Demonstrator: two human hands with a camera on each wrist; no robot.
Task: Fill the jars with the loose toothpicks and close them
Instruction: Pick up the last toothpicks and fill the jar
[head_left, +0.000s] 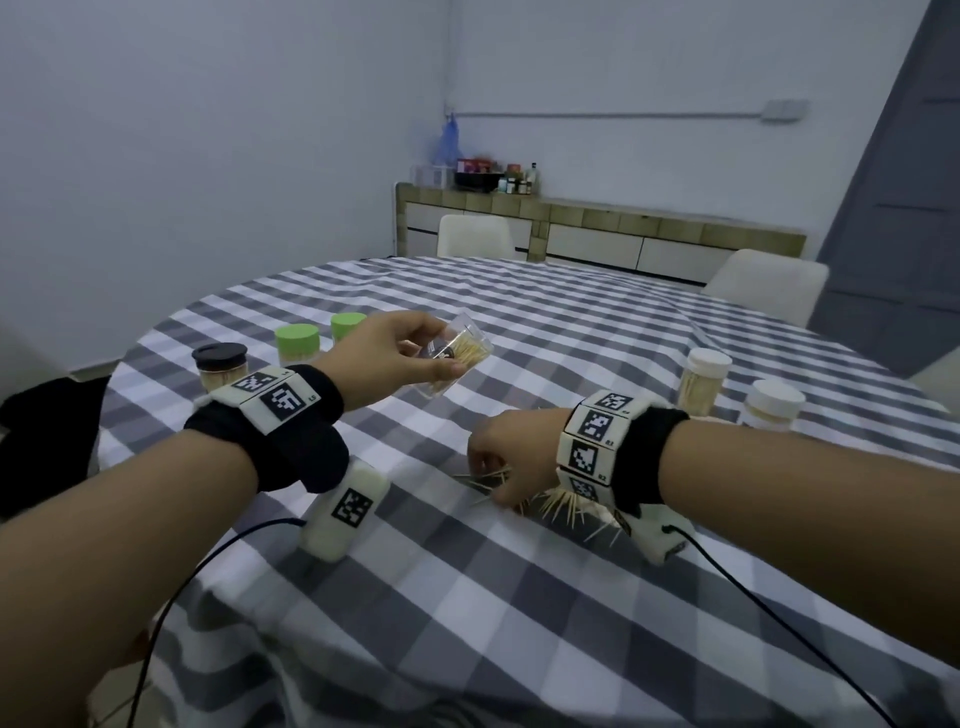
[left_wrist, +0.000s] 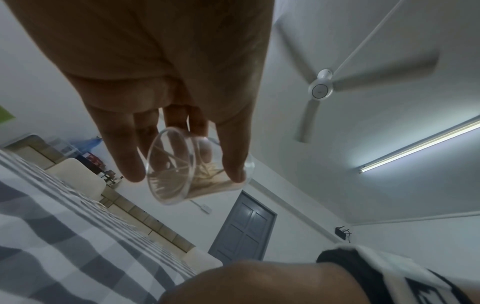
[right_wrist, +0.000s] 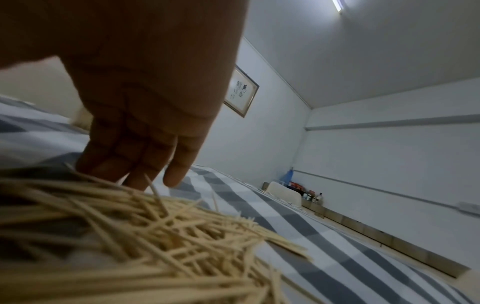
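Checked tablecloth (head_left: 467, 597): five capped jars (head_left: 297, 343); left hand (head_left: 395, 358) grips one open jar (head_left: 460, 351); right hand (head_left: 506, 460) perhaps pinching toothpicks (head_left: 561, 506).

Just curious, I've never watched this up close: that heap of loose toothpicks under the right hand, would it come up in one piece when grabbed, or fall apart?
Probably fall apart. The toothpicks lie crisscrossed, not bundled, so a grab would likely lift only some. They look thin, stiff and light, so strays may roll or slide on the tablecloth. The right hand probably needs several pinches.

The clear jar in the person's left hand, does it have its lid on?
No. In the left wrist view the clear jar shows an open round mouth with toothpicks inside, gripped by the left hand.
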